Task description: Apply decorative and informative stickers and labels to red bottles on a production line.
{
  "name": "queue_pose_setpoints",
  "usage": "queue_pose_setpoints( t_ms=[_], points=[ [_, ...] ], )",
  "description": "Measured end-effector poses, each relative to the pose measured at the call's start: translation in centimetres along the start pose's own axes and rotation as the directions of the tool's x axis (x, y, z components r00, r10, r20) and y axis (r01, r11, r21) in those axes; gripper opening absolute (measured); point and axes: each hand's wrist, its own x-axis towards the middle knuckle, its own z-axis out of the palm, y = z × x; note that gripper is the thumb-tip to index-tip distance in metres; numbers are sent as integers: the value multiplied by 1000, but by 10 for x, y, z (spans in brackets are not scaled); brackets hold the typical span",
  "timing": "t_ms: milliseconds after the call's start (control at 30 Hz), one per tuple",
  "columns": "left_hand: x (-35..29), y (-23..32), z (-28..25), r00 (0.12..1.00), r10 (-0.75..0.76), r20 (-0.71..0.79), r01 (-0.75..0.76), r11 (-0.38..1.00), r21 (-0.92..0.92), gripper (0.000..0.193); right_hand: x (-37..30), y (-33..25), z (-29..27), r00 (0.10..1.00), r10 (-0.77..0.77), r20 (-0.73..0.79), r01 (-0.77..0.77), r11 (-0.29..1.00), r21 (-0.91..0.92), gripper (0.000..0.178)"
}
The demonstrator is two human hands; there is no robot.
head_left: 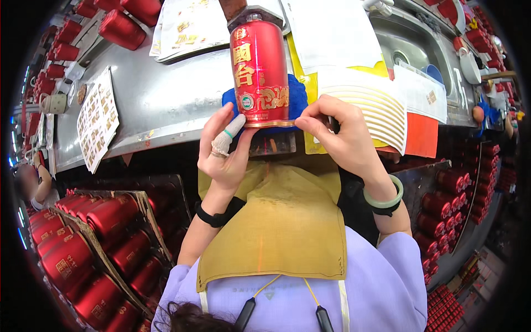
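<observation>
A glossy red bottle (261, 66) with raised gold decoration lies on a blue cloth (299, 95), its base toward me. Across the base edge runs a thin gold strip (271, 124). My left hand (225, 160) has the strip's left end between thumb and a finger wrapped in a white covering; its other fingers stand raised beside the bottle. At the right end, my right hand (345, 133) pinches the strip between thumb and forefinger, the remaining fingers curled. How far the strip follows the underside of the bottle is hidden.
White sheets with gold pieces (99, 119) lie on the metal table (157, 105) at left. Right of the bottle is a sheet with curved gold strips (365, 105), near a sink (406, 44). Racks of red bottles (113, 216) stand below on both sides.
</observation>
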Motion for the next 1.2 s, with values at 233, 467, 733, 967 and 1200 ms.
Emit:
queue_pose_setpoints(
  t_ms=[233, 467, 733, 967, 1200],
  points=[
    [4, 6, -2, 1000, 3, 21, -5, 994, 112, 32, 2, -31, -2, 990, -138, 14, 137, 988, 72, 12],
    [2, 5, -1, 993, 110, 37, -115, 975, 189, 34, -5, -17, -12, 996, -90, 6, 91, 993, -74, 10],
    [5, 8, 4, 978, 200, 53, -207, 934, 291, 33, -7, 12, -12, 998, -46, -51, 42, 997, -71, 14],
    [19, 7, 9, 959, 258, 120, -272, 955, 121, 31, -8, 13, -7, 999, -13, -52, 10, 998, -64, 14],
    [8, 4, 10, 992, 123, -2, -122, 989, 88, 25, -6, 12, -2, 998, -19, -51, 17, 998, -53, 16]
  ],
)
